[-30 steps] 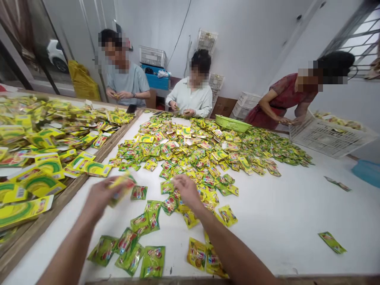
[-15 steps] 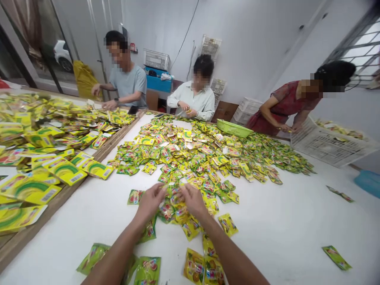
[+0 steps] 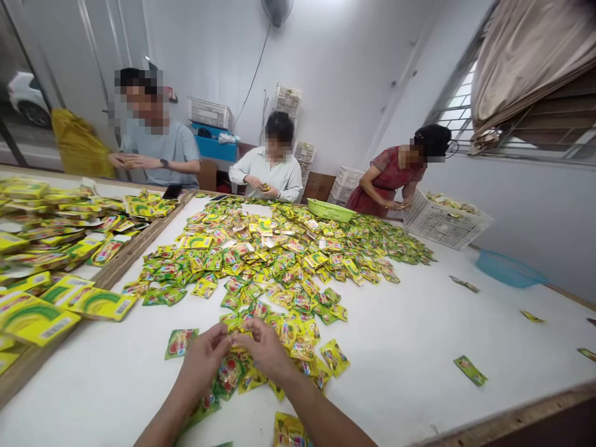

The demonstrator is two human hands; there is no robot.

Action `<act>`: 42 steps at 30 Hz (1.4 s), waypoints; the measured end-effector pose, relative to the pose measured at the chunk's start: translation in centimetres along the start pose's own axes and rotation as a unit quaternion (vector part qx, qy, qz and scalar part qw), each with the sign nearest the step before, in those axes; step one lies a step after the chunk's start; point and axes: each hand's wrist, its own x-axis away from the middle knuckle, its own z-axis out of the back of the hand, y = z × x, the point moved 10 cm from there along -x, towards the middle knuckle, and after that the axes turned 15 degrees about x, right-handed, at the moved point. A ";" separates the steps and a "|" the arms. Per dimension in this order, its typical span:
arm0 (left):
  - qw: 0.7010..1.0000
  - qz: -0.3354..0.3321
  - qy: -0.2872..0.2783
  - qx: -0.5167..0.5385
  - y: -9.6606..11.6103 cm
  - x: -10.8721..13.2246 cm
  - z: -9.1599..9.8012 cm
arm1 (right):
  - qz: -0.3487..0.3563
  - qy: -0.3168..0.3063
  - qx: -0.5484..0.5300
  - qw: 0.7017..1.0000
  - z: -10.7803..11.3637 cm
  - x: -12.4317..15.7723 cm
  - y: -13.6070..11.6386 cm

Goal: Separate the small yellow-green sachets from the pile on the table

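My left hand and my right hand meet at the near edge of a heap of small shiny packets. Fingertips of both hands pinch a yellow packet, partly hidden by the fingers. Below them lies a green packet with red fruit pictures. To the left of my left hand rests a green packet, apart from the heap. A yellow packet lies to the right of my right hand, and another yellow packet is near the bottom edge.
The packet heap spreads across the white table. Left of a wooden strip lie yellow flat boxes. Beyond stand a green basket, a white crate and a blue basket. Three people work across the table.
My view has turned right and up, so the scene sits further left. My hands have come together over a yellow packet. The person at the far left has brought both hands together.
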 end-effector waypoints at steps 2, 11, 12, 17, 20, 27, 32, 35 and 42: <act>1.000 0.014 -0.009 0.024 -0.3 0.1 -0.2 | -0.024 0.000 -0.102 0.995 -0.2 0.1 0.4; 0.996 0.027 -0.032 0.074 -0.3 0.1 -0.9 | -0.016 0.060 -0.112 0.992 0.5 -0.4 0.5; 0.997 0.025 -0.033 0.065 -0.3 0.1 -0.8 | -0.027 0.047 -0.139 0.989 0.0 -0.4 0.7; 0.999 0.009 -0.021 0.037 0.3 -0.1 -0.4 | -0.042 -0.067 -0.264 0.961 -2.8 0.2 0.7; 1.000 0.008 0.004 0.004 0.4 -0.4 0.1 | -0.026 -0.035 -0.148 0.988 -1.7 0.2 0.6; 0.998 -0.054 0.019 -0.005 1.6 -0.5 0.7 | 0.017 -0.073 -0.057 0.996 -2.2 -0.4 -1.7; 0.988 -0.057 0.089 -0.112 1.7 -0.5 2.0 | -0.020 -0.032 0.098 0.995 -0.7 -3.7 1.3; 0.957 -0.084 0.048 -0.273 1.9 -0.1 0.0 | -0.051 0.062 0.212 0.974 4.0 -6.9 2.2; 0.842 -0.107 -0.233 -0.475 -3.6 1.6 -8.0 | -0.075 0.191 0.324 0.924 16.3 -14.3 0.8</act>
